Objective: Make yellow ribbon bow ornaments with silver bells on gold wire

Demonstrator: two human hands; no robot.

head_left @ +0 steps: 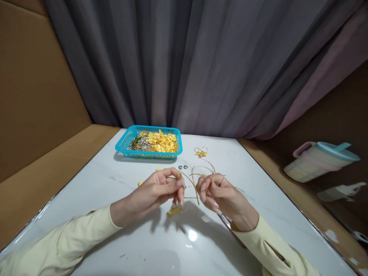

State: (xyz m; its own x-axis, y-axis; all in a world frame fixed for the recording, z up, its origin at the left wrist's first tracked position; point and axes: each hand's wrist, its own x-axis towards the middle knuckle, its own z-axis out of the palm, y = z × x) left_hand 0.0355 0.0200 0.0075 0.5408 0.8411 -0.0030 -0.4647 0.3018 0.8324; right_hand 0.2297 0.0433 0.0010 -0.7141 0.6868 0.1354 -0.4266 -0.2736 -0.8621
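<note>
My left hand (163, 186) is closed in a pinch above the table's middle. A thin gold cord (193, 184) curves out from its fingertips toward the right. Just below those fingers is a yellow ribbon bow (174, 211) with a bit of silver at its top; I cannot tell whether it hangs or lies on the table. My right hand (220, 195) is also pinched, a short way to the right, with a gold strand (213, 167) rising from its fingers. Behind the hands lie more loose gold cords (205, 175) and two small silver pieces (183, 167).
A blue basket (120, 153) with yellow bows and silver pieces on gold cords stands at the back left. A bow with looped cord (201, 153) lies to its right. A lidded tumbler (313, 163) and a white bottle (339, 192) are beyond the table's right edge. A grey curtain (184, 69) hangs behind.
</note>
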